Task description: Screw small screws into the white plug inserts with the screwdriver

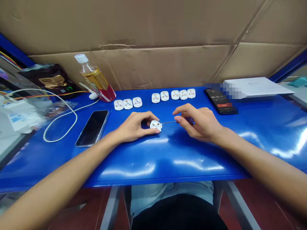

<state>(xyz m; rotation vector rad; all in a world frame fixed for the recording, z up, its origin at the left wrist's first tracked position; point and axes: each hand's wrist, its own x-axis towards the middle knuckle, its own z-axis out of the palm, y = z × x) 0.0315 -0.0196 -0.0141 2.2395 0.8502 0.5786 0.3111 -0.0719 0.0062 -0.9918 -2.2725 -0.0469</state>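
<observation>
Lining the rear of the blue table [153, 159], eight white parts [155, 98] form a row of three, two and three in front of the cardboard [148, 67]. To the left, a bottle [98, 81] leans toward the cardboard; a phone [93, 128] lies nearer the front, beside a looped cable [53, 141]. To the right, a timer phone [220, 101] lies beside a white box [259, 87]. The row lies behind both hands, apart from them.

The workpiece [155, 125] is at the table's middle, in the left hand [134, 127]. That hand is curled, with thumb and forefinger pinching opposite edges. The right hand [200, 123] is half closed around a thin tool [169, 122], its handle mostly hidden. The tool's shaft reaches the workpiece's right side; whether its tip is seated cannot be told.
</observation>
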